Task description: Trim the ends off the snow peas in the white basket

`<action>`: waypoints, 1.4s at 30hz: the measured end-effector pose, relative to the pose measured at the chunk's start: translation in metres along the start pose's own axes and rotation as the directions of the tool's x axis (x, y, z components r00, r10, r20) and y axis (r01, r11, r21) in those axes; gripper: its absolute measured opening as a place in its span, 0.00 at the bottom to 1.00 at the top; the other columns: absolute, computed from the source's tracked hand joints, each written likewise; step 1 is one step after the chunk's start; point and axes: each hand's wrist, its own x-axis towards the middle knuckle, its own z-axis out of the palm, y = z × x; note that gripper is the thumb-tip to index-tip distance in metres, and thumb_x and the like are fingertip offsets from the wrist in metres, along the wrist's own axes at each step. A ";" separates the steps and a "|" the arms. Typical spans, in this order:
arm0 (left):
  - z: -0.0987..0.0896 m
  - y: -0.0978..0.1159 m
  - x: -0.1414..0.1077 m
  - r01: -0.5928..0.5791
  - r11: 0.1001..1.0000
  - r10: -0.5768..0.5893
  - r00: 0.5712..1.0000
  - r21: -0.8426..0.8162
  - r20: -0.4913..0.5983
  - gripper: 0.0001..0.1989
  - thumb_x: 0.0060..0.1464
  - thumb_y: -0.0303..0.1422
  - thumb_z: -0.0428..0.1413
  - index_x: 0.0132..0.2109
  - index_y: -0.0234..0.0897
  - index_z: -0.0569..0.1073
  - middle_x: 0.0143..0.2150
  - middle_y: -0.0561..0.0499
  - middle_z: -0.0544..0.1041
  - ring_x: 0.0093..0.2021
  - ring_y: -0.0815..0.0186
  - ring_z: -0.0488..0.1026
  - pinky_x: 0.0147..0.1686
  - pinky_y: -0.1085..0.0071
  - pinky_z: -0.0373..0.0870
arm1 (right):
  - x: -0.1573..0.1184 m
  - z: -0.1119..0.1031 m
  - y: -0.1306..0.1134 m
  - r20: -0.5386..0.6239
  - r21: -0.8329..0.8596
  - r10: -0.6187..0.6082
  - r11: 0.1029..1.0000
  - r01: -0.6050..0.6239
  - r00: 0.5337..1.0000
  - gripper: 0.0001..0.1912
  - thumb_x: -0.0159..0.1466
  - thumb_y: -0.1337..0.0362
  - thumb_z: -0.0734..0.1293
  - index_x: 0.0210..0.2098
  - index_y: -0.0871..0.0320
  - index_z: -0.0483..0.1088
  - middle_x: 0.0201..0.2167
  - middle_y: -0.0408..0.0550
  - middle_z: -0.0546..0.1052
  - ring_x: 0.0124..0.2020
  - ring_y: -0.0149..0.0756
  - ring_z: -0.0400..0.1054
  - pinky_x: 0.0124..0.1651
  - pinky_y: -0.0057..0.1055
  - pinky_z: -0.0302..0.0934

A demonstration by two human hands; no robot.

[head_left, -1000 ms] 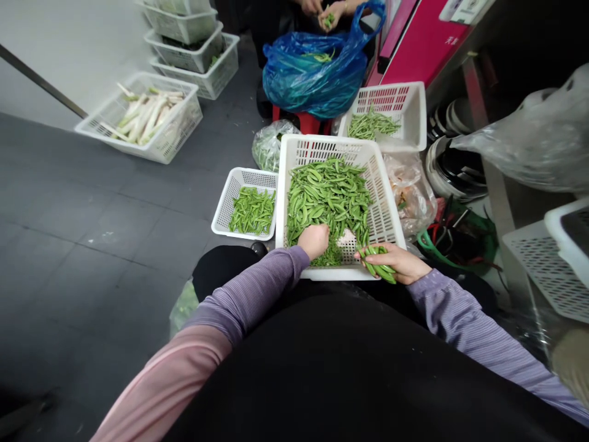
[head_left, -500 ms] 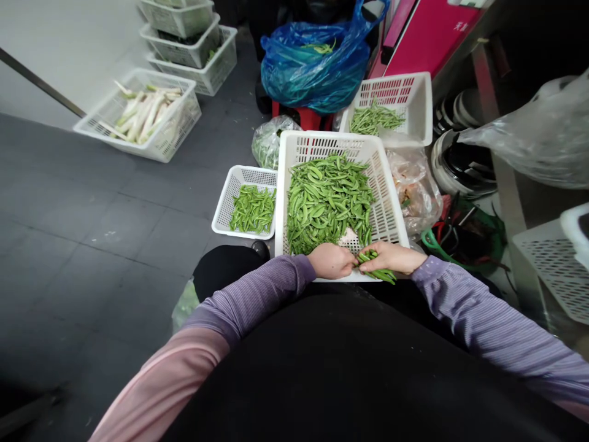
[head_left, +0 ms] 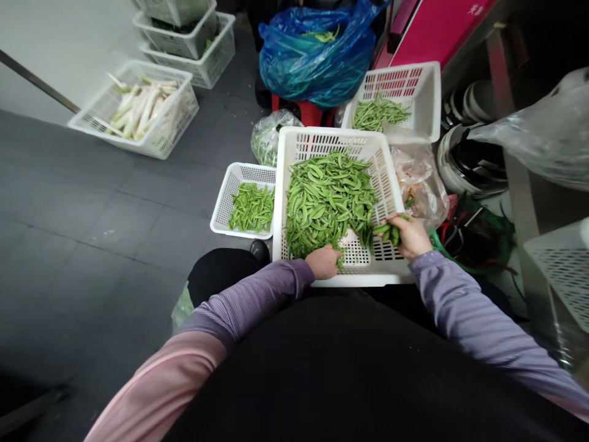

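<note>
Green pea pods [head_left: 329, 205] are heaped in one large white plastic basket [head_left: 386, 184], and two further lots are held in separate baskets: a small white basket [head_left: 234, 184] on the left and a white basket [head_left: 426, 92] behind. Eight baskets are counted in all. One more holds white stalky vegetables [head_left: 138, 107], three are stacked near the wall [head_left: 216, 52], and one is cut off at the right edge [head_left: 559, 270].

The left hand [head_left: 323, 262] is curled down at the near edge of the heap, with the fingertips among the pods; whether any pod is gripped cannot be told. The right hand [head_left: 411, 237] is closed around a small bunch of pods [head_left: 388, 232], which is held just inside the right wall of the large basket and above its floor, well apart from the left hand.

Around the baskets, one blue plastic bag [head_left: 313, 61] sits on a red stool [head_left: 304, 113] — a few pods lie on top of the bag. Three clear plastic bags are seen: one of greens [head_left: 271, 140], one beside the large basket [head_left: 418, 184], and a large one at the right [head_left: 538, 132]. Stacked dark pots [head_left: 469, 162] stand beyond them.
</note>
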 end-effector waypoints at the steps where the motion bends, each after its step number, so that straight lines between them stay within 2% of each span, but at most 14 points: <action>1: 0.000 0.000 0.001 -0.008 1.000 0.008 1.000 0.014 0.010 0.17 0.46 0.27 0.49 0.44 0.34 0.72 0.45 0.43 0.72 0.40 0.64 0.72 0.39 0.72 0.67 | 0.004 0.004 0.003 0.033 -0.249 -0.060 0.966 0.066 0.998 0.08 0.50 0.59 0.63 0.27 0.57 0.65 0.23 0.46 0.72 0.23 0.35 0.65 0.26 0.30 0.60; 3: 0.000 0.000 0.001 -0.024 0.999 0.023 0.999 0.046 0.028 0.15 0.48 0.29 0.48 0.42 0.34 0.72 0.42 0.43 0.74 0.41 0.62 0.72 0.40 0.70 0.68 | 0.007 0.018 0.006 0.240 -0.715 -0.146 0.641 0.277 0.960 0.09 0.54 0.63 0.61 0.33 0.59 0.69 0.27 0.50 0.74 0.28 0.37 0.67 0.31 0.31 0.59; 5: -0.001 0.001 0.001 -0.058 0.995 0.054 0.997 0.076 0.059 0.14 0.50 0.30 0.46 0.40 0.34 0.73 0.40 0.43 0.75 0.40 0.61 0.72 0.39 0.68 0.68 | 0.007 0.034 0.008 0.476 -0.853 -0.084 0.196 0.483 0.875 0.12 0.58 0.68 0.58 0.38 0.60 0.70 0.31 0.55 0.74 0.33 0.41 0.68 0.33 0.33 0.58; 6: -0.001 0.002 0.001 -0.078 0.993 0.072 0.995 0.086 0.073 0.14 0.51 0.30 0.45 0.40 0.34 0.73 0.40 0.43 0.75 0.40 0.61 0.72 0.39 0.68 0.68 | 0.008 0.042 0.009 0.542 -0.838 -0.042 0.055 0.544 0.839 0.13 0.59 0.70 0.56 0.39 0.61 0.70 0.32 0.58 0.74 0.34 0.42 0.68 0.33 0.33 0.58; 9: -0.001 0.002 0.000 -0.110 0.989 0.104 0.992 0.094 0.073 0.14 0.52 0.30 0.44 0.39 0.34 0.73 0.39 0.44 0.76 0.39 0.61 0.73 0.38 0.68 0.68 | 0.012 0.053 0.012 0.589 -0.807 0.003 -0.064 0.588 0.808 0.15 0.60 0.73 0.53 0.36 0.66 0.71 0.35 0.64 0.73 0.38 0.47 0.67 0.33 0.36 0.58; 14: -0.007 -0.002 0.002 -0.081 0.996 0.079 0.995 -0.029 -0.068 0.13 0.52 0.29 0.44 0.37 0.33 0.74 0.37 0.46 0.76 0.37 0.63 0.72 0.39 0.69 0.66 | 0.018 0.033 0.006 0.610 -0.791 -0.056 0.005 0.612 0.790 0.14 0.61 0.69 0.55 0.39 0.65 0.70 0.37 0.60 0.73 0.40 0.44 0.66 0.38 0.34 0.58; 19: -0.013 0.004 0.003 -0.065 0.946 -0.022 0.964 -0.318 -0.264 0.13 0.54 0.30 0.43 0.36 0.33 0.72 0.31 0.50 0.75 0.32 0.69 0.71 0.36 0.74 0.66 | -0.022 0.018 -0.012 0.548 -0.677 -0.258 0.422 0.603 0.796 0.12 0.58 0.64 0.59 0.37 0.60 0.71 0.38 0.51 0.75 0.39 0.39 0.68 0.44 0.31 0.59; 22: -0.011 0.010 0.000 -0.156 0.883 -0.009 0.938 -0.444 -0.347 0.09 0.53 0.32 0.47 0.36 0.33 0.70 0.28 0.52 0.74 0.28 0.71 0.69 0.33 0.76 0.66 | -0.054 0.025 -0.021 0.507 -0.593 -0.333 0.534 0.602 0.795 0.10 0.56 0.65 0.60 0.35 0.58 0.71 0.35 0.49 0.76 0.38 0.39 0.69 0.43 0.32 0.60; 25: -0.005 0.011 -0.002 -0.212 0.820 -0.030 0.911 -0.531 -0.411 0.06 0.51 0.30 0.49 0.34 0.33 0.68 0.27 0.54 0.73 0.27 0.73 0.70 0.31 0.77 0.66 | -0.075 0.035 -0.026 0.429 -0.634 -0.386 0.515 0.577 0.817 0.10 0.55 0.67 0.61 0.36 0.59 0.71 0.34 0.50 0.75 0.37 0.39 0.68 0.41 0.32 0.60; 29: 0.004 0.010 -0.002 -0.211 0.715 -0.118 0.903 -0.666 -0.414 0.03 0.49 0.27 0.50 0.32 0.32 0.66 0.24 0.55 0.71 0.22 0.74 0.69 0.26 0.78 0.66 | -0.091 0.047 -0.031 0.411 -0.736 -0.481 0.327 0.593 0.775 0.10 0.55 0.70 0.60 0.35 0.62 0.71 0.31 0.53 0.74 0.36 0.40 0.67 0.39 0.31 0.59; 32: 0.003 0.013 -0.004 -0.168 0.578 -0.202 0.919 -0.799 -0.340 0.02 0.49 0.24 0.49 0.31 0.32 0.65 0.21 0.57 0.69 0.19 0.75 0.68 0.21 0.79 0.64 | -0.098 0.054 -0.036 0.414 -0.788 -0.506 0.217 0.577 0.756 0.10 0.55 0.72 0.59 0.33 0.63 0.71 0.29 0.54 0.73 0.34 0.41 0.66 0.37 0.31 0.59; 34: -0.001 0.016 -0.006 -0.107 0.470 -0.243 0.939 -0.876 -0.245 0.04 0.49 0.22 0.47 0.31 0.32 0.64 0.19 0.58 0.67 0.17 0.76 0.66 0.17 0.81 0.63 | -0.100 0.058 -0.037 0.395 -0.797 -0.510 0.223 0.561 0.764 0.10 0.55 0.71 0.59 0.33 0.63 0.71 0.28 0.55 0.73 0.34 0.42 0.66 0.36 0.32 0.59; 38: -0.012 0.016 -0.011 -0.029 0.449 -0.238 0.959 -0.893 -0.151 0.04 0.52 0.24 0.46 0.31 0.32 0.64 0.19 0.58 0.66 0.14 0.77 0.64 0.15 0.80 0.62 | -0.098 0.054 -0.039 0.349 -0.661 -0.494 0.472 0.583 0.796 0.07 0.53 0.70 0.61 0.31 0.61 0.70 0.29 0.53 0.74 0.34 0.41 0.67 0.38 0.33 0.59; 42: -0.012 0.000 -0.007 0.204 0.690 -0.269 0.963 -0.695 0.015 0.05 0.50 0.21 0.47 0.32 0.29 0.67 0.21 0.52 0.70 0.18 0.73 0.68 0.21 0.76 0.68 | -0.095 0.029 -0.044 0.097 -0.298 -0.351 0.883 0.364 0.931 0.07 0.53 0.62 0.64 0.29 0.58 0.70 0.28 0.47 0.74 0.30 0.35 0.67 0.36 0.32 0.60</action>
